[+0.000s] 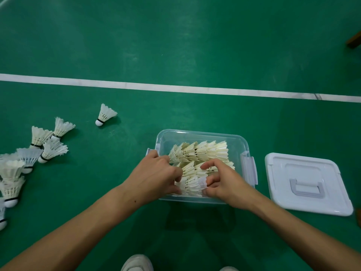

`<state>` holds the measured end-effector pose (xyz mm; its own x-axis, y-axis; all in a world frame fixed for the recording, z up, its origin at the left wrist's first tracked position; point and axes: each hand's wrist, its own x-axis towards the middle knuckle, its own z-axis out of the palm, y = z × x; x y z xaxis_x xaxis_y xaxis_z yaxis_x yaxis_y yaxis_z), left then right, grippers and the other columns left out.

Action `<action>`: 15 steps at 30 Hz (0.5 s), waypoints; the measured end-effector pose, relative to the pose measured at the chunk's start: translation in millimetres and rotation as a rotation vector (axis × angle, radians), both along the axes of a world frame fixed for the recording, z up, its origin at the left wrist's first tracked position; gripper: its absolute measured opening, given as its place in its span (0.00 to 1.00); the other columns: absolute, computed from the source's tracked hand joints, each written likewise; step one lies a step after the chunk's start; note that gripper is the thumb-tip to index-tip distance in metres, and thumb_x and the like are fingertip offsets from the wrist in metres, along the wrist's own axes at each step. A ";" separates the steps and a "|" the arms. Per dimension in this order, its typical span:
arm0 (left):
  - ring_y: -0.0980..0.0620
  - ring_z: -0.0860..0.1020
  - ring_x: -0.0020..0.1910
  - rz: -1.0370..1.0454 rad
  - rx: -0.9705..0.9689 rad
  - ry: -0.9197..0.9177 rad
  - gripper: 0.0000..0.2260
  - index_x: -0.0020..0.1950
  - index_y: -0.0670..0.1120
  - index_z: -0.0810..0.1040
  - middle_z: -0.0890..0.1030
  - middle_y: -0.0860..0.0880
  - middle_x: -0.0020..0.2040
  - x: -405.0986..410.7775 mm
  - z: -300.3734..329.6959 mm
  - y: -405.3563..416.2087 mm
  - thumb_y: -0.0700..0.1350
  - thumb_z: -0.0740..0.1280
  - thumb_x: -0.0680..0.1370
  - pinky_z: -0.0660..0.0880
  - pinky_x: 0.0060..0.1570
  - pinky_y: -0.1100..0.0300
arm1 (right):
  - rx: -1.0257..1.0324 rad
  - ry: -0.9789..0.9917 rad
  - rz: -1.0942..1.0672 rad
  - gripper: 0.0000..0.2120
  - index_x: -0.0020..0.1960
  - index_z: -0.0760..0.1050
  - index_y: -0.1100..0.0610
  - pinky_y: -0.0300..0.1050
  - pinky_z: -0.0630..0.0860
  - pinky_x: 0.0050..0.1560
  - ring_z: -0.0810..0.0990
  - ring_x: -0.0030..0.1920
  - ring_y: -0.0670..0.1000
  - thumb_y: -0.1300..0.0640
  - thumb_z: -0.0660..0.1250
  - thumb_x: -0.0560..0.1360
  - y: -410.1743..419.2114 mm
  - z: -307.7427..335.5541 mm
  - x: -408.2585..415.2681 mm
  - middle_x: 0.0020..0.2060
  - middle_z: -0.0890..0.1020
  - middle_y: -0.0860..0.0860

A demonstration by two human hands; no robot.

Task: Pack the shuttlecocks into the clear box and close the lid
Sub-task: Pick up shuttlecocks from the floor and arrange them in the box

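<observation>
The clear box (203, 134) stands on the green floor, holding several cream shuttlecocks (205, 151) laid in rows. Both hands reach into its near side. My left hand (154, 177) and my right hand (224, 180) hold a short stack of white shuttlecocks (192, 185) between them, fingers curled round its two ends. The white lid (306, 182) lies flat to the right of the box, handle up. Several loose shuttlecocks (46, 145) lie scattered on the floor to the left, and one shuttlecock (104, 116) lies apart farther back.
A white court line (175, 88) crosses the floor beyond the box. A wooden leg (354, 40) shows at the far right edge. My shoes (136, 264) are at the bottom edge, just below the box.
</observation>
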<state>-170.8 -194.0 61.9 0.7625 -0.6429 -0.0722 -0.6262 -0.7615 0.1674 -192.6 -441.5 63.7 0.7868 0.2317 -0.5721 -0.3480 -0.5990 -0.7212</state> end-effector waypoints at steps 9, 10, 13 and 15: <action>0.58 0.77 0.43 0.157 -0.257 0.040 0.17 0.54 0.57 0.82 0.85 0.64 0.43 -8.6 20.5 5.8 0.68 0.67 0.78 0.68 0.43 0.58 | -0.031 -0.151 0.013 0.24 0.65 0.73 0.44 0.52 0.85 0.58 0.88 0.47 0.46 0.56 0.79 0.75 -19.2 48.6 5.3 0.47 0.89 0.46; 0.60 0.75 0.41 0.199 -0.299 0.052 0.17 0.54 0.57 0.82 0.85 0.64 0.43 -9.1 27.5 5.4 0.68 0.67 0.78 0.68 0.41 0.59 | -0.054 -0.203 0.019 0.23 0.65 0.73 0.45 0.52 0.84 0.58 0.88 0.46 0.45 0.55 0.79 0.75 -17.4 54.1 6.9 0.46 0.89 0.44; 0.63 0.76 0.39 0.333 -0.395 0.083 0.18 0.57 0.59 0.81 0.85 0.65 0.45 -8.6 49.7 9.8 0.70 0.66 0.78 0.76 0.41 0.58 | -0.092 -0.318 0.096 0.22 0.65 0.74 0.45 0.49 0.84 0.55 0.87 0.45 0.41 0.53 0.78 0.75 -2.0 76.0 18.1 0.44 0.88 0.40; 0.62 0.80 0.39 0.403 -0.467 0.083 0.18 0.58 0.59 0.79 0.85 0.65 0.45 -10.0 61.8 18.2 0.70 0.66 0.77 0.80 0.43 0.55 | -0.093 -0.360 0.163 0.21 0.65 0.74 0.46 0.47 0.84 0.53 0.87 0.45 0.41 0.53 0.77 0.76 15.7 91.8 27.2 0.44 0.88 0.39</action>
<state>-180.8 -175.8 123.7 0.9558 -0.2834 0.0779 -0.2753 -0.7699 0.5757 -165.4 -425.8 155.5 0.8979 0.3299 -0.2915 0.0215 -0.6941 -0.7195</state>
